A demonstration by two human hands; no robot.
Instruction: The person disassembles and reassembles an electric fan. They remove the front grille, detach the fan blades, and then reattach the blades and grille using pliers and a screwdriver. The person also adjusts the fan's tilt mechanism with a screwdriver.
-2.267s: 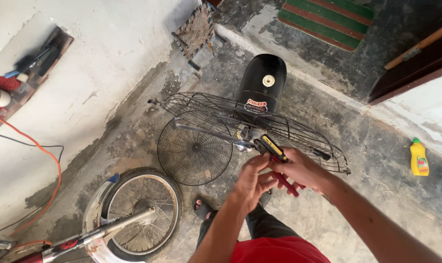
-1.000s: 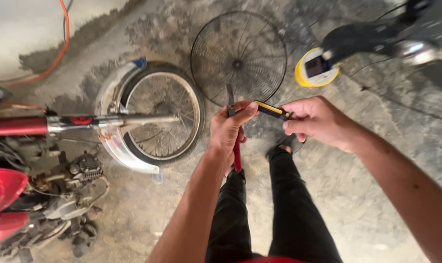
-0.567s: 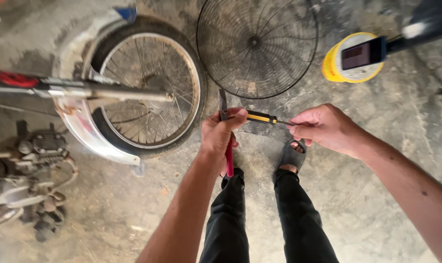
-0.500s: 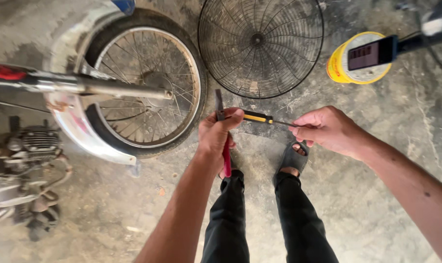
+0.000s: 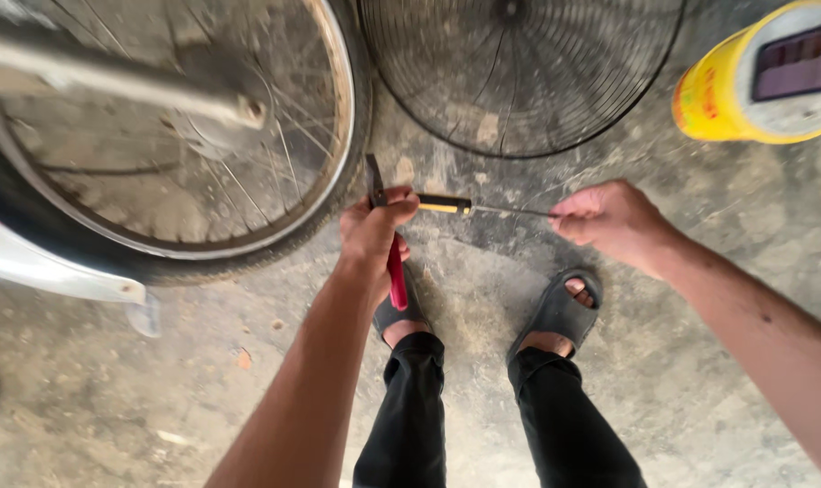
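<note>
Left hand [image 5: 371, 237] fisted round two tools: red-handled pliers [image 5: 395, 271], nose up, handles down; yellow-and-black screwdriver [image 5: 446, 205] handle poking right from fist. Right hand [image 5: 612, 220] fingers [image 5: 566, 208] pressed together, pinching thin shaft end. Screwdriver level between hands, above concrete floor [image 5: 681, 361], just below fan guard [image 5: 519, 81] and beside bike wheel [image 5: 175, 136]. Judgement: keep shaft straight, grip firm near handle, pliers clear.

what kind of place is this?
Likely a small repair workshop or garage, though that is a guess. Bare stained concrete floor, a spoked motorbike wheel beside a round wire fan guard, and the person's left hand holds red-handled pliers and a screwdriver, its tip pinched by the right hand.
</note>
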